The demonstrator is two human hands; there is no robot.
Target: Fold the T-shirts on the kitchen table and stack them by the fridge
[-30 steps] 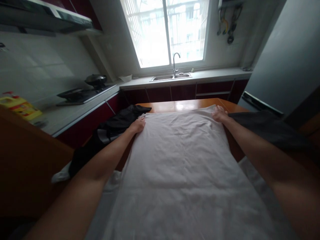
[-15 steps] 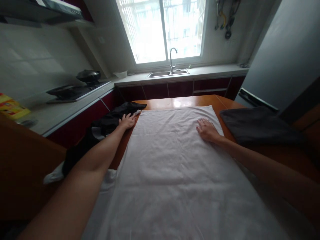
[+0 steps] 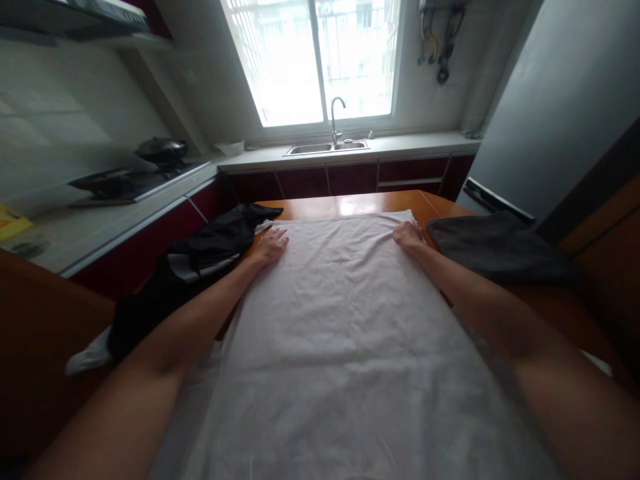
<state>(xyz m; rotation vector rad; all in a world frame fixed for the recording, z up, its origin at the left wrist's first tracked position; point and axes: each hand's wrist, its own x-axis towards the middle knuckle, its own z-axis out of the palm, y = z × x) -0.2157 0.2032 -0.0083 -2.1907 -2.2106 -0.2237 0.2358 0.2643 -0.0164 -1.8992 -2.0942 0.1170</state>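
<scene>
A large white cloth (image 3: pixel 345 313) lies spread over the wooden table, lightly creased; whether it is a garment I cannot make out. My left hand (image 3: pixel 273 245) rests palm down on its far left edge, fingers stretched out. At the far right edge, my right hand (image 3: pixel 407 234) has its fingers curled closed on the cloth, with small folds running from it. Beside my left arm is a heap of black clothing (image 3: pixel 215 237) with a grey patch. To the right of my right hand lies a folded dark grey cloth (image 3: pixel 500 247).
The wooden table (image 3: pixel 350 205) shows its far edge beyond the cloth. Farther back are a counter with a sink (image 3: pixel 310 149) and a tap (image 3: pixel 334 120). A wok (image 3: pixel 161 151) sits on the stove at left; a grey fridge (image 3: pixel 540 113) stands at right.
My left hand has moved right, from beside the cloth onto its edge. My right hand has gone farther out to the right edge, and its fingers have curled closed there.
</scene>
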